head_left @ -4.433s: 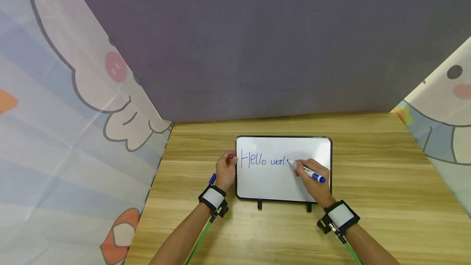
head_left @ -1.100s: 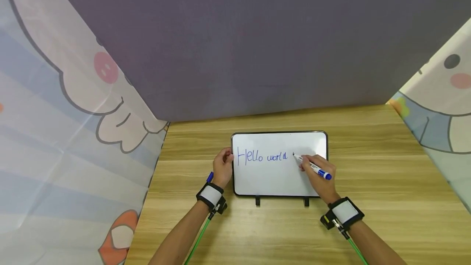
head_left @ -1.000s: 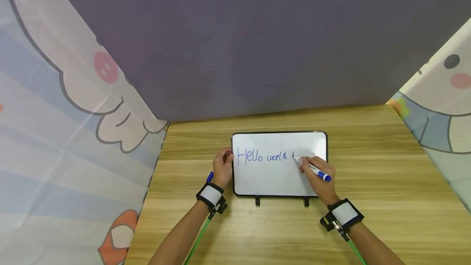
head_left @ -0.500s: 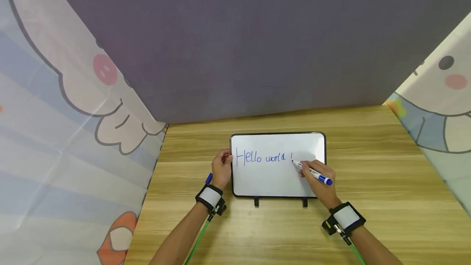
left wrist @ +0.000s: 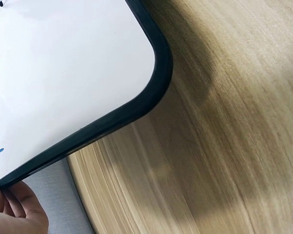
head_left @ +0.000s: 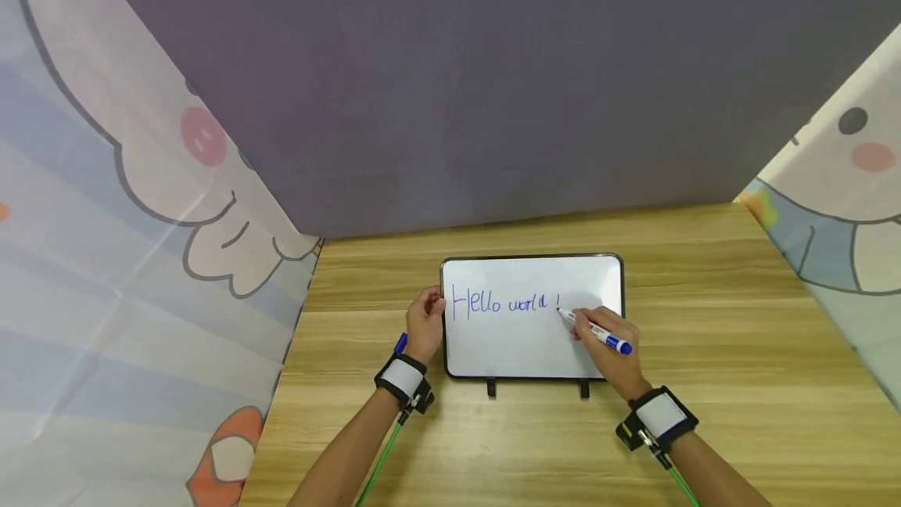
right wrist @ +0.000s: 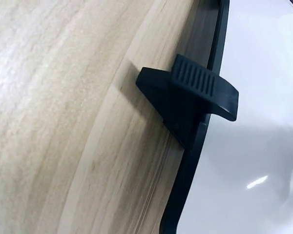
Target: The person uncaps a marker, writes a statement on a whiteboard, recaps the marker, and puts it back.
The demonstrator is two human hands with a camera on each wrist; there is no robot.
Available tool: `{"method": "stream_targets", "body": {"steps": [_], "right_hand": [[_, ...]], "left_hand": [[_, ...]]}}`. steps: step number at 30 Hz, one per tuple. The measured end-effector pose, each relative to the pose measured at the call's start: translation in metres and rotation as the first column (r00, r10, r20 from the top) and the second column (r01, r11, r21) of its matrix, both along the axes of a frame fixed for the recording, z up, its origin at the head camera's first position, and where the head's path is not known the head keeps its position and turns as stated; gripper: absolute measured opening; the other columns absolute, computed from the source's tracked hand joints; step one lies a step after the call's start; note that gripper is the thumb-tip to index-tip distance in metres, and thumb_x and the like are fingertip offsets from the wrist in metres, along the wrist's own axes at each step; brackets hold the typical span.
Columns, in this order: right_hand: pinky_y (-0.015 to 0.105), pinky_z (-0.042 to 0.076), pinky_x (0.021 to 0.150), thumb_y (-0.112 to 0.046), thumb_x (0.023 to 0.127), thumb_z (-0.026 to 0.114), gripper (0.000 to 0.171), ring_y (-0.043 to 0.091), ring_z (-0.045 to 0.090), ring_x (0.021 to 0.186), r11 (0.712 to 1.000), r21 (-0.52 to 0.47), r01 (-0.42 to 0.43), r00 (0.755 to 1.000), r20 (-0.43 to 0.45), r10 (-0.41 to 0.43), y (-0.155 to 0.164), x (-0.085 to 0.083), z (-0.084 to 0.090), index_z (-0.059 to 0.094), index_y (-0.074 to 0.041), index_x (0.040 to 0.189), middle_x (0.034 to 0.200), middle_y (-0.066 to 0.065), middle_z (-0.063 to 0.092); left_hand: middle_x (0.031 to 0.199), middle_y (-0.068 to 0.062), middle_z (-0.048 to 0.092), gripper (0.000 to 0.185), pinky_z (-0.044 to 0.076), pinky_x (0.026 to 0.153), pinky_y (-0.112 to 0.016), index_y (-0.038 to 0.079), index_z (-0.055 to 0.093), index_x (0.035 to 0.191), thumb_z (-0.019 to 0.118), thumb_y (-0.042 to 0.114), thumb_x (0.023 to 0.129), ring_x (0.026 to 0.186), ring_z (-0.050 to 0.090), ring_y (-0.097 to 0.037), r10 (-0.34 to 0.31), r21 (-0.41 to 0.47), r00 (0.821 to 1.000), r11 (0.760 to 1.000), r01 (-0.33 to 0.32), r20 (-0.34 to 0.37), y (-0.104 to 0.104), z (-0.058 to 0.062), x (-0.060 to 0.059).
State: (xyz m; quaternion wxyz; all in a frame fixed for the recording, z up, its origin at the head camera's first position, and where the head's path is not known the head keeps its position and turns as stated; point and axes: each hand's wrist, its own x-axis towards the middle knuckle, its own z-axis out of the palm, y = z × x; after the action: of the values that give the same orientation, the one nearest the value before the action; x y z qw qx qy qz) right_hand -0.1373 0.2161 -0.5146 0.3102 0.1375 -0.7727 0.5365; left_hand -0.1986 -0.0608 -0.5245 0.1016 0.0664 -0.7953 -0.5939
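Observation:
A small whiteboard (head_left: pixel 521 346) with a black frame (left wrist: pixel 122 113) stands on the wooden table, bearing the blue handwriting "Hello world !". My right hand (head_left: pixel 611 343) grips a white marker (head_left: pixel 597 331) with a blue end, its tip at the foot of the exclamation mark. At the board's left edge my left hand (head_left: pixel 425 325) pinches the frame between thumb and fingers; the left wrist view shows the fingers (left wrist: pixel 27 207) behind it. A blue cap-like piece (head_left: pixel 400 343) shows beside the left wrist; whether it is held or lying there I cannot tell.
Two black stand feet (head_left: pixel 491 387) stick out below the board; the right wrist view shows one ridged foot (right wrist: pixel 195 87) hooked over the frame. Wooden table (head_left: pixel 711 319) surrounds the board. A grey panel (head_left: pixel 493 100) rises behind, with cartoon-printed sheets (head_left: pixel 91 178) at both sides.
"worl" has become "world", and an exclamation mark has been added. My right hand moved rightwards along the line, then slightly down with the marker. The left hand keeps its hold on the frame.

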Motion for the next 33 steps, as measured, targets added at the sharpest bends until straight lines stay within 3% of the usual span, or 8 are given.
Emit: {"method": "stream_targets", "body": {"steps": [7,13,16,19,23,26,28,33], "right_hand": [[0.009,0.044,0.052,0.016,0.074,0.062,0.010,0.005,0.057,0.056,1.000,0.018,-0.004,1.000,0.018,0.004,0.001,0.001,0.003,0.069,0.009,0.078,0.063,0.012,0.062],[0.011,0.046,0.052,0.017,0.076,0.061,0.010,0.007,0.061,0.057,0.999,-0.035,-0.024,0.999,0.025,0.025,0.006,0.000,0.014,0.068,0.012,0.081,0.064,0.020,0.062],[0.011,0.047,0.052,0.017,0.077,0.059,0.010,0.005,0.062,0.057,0.998,-0.063,-0.004,1.000,0.009,0.005,0.016,-0.002,0.023,0.067,0.014,0.082,0.064,0.022,0.061],[0.010,0.048,0.052,0.016,0.079,0.058,0.010,0.004,0.062,0.056,0.995,-0.091,0.028,1.000,-0.003,-0.029,0.028,-0.005,0.034,0.067,0.015,0.083,0.064,0.021,0.061],[0.013,0.050,0.052,0.014,0.080,0.058,0.010,0.006,0.063,0.057,0.994,-0.111,0.023,1.000,0.000,-0.023,0.037,-0.007,0.043,0.066,0.017,0.084,0.065,0.018,0.063],[0.015,0.051,0.052,0.015,0.080,0.058,0.010,0.006,0.064,0.057,0.993,-0.118,0.005,1.000,-0.010,-0.006,0.039,-0.008,0.044,0.065,0.019,0.085,0.066,0.019,0.063],[0.015,0.051,0.052,0.016,0.079,0.058,0.010,0.006,0.064,0.057,0.993,-0.118,0.002,1.000,-0.017,-0.004,0.038,-0.008,0.043,0.065,0.019,0.085,0.066,0.021,0.062],[0.014,0.050,0.052,0.015,0.079,0.058,0.009,0.006,0.063,0.057,0.995,-0.104,0.012,1.000,0.006,-0.012,0.038,-0.006,0.039,0.066,0.017,0.084,0.066,0.020,0.062]], "left_hand": [[0.092,-0.020,0.062,0.017,0.045,0.069,-0.019,-0.006,0.063,0.102,0.056,-0.005,0.087,0.082,0.056,-0.021,0.006,-0.005,1.000,1.000,-0.006,-0.004,-0.001,-0.001,0.003],[0.102,-0.021,0.065,0.022,0.049,0.078,-0.028,-0.003,0.063,0.110,0.057,0.006,0.091,0.092,0.061,-0.026,-0.154,-0.074,0.987,0.985,0.157,0.034,-0.030,0.001,0.002],[0.108,-0.017,0.065,0.025,0.049,0.085,-0.037,0.002,0.061,0.115,0.056,0.013,0.093,0.100,0.060,-0.028,-0.167,-0.195,0.981,0.964,0.184,0.098,-0.056,0.007,0.000],[0.110,-0.017,0.063,0.030,0.049,0.083,-0.044,0.004,0.059,0.118,0.058,0.020,0.092,0.100,0.059,-0.032,-0.095,-0.395,0.982,0.906,0.154,0.164,-0.077,0.004,0.002],[0.107,-0.021,0.061,0.044,0.050,0.073,-0.047,0.003,0.058,0.115,0.063,0.035,0.086,0.094,0.058,-0.038,-0.009,-0.646,0.966,0.742,0.179,0.257,-0.088,-0.012,0.012],[0.100,-0.020,0.060,0.048,0.049,0.065,-0.045,0.003,0.059,0.107,0.068,0.041,0.080,0.089,0.058,-0.038,0.016,-0.723,0.958,0.660,0.203,0.285,-0.088,-0.024,0.020],[0.097,-0.018,0.059,0.046,0.047,0.062,-0.043,0.003,0.060,0.103,0.071,0.040,0.078,0.086,0.058,-0.037,0.025,-0.735,0.961,0.650,0.194,0.276,-0.088,-0.030,0.023],[0.094,-0.017,0.059,0.037,0.047,0.059,-0.041,0.003,0.061,0.096,0.073,0.033,0.077,0.082,0.059,-0.034,0.036,-0.726,0.969,0.669,0.159,0.245,-0.086,-0.036,0.024]]}}
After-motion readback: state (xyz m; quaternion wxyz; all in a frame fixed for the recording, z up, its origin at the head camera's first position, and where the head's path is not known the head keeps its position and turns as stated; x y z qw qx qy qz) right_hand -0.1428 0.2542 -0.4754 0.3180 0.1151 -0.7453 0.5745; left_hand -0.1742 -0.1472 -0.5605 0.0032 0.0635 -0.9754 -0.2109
